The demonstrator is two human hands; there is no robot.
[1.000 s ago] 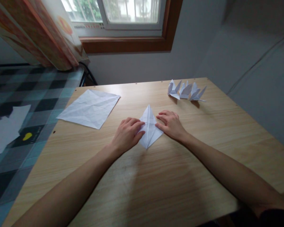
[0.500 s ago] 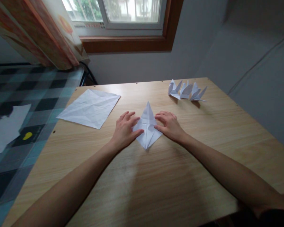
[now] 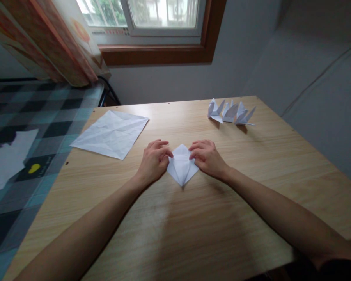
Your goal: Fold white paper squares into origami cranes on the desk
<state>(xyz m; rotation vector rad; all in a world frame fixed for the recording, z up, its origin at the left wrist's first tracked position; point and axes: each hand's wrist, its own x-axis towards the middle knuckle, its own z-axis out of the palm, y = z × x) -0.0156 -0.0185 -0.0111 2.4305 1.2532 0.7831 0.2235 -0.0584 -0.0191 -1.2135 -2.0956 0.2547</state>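
A small folded sheet of white paper (image 3: 181, 167) lies in front of me as a diamond, one point towards me and a lower, blunter point away. My left hand (image 3: 155, 159) grips its left edge, fingers curled and the thumb partly tucked from sight. At the opposite edge, my right hand (image 3: 207, 157) pinches the paper between bent fingers and thumb. Creases run down the middle towards the near point.
A creased square sheet (image 3: 112, 134) lies at the left of the wooden table (image 3: 134, 246). Several folded paper cranes (image 3: 230, 112) stand at the back right. Beside the table, torn paper (image 3: 8, 160) rests on a checked cloth (image 3: 6, 230).
The tall far point of the folded paper has come down, so its outline is shorter. Both hands have drawn their thumbs in and curled their fingers at the side edges.
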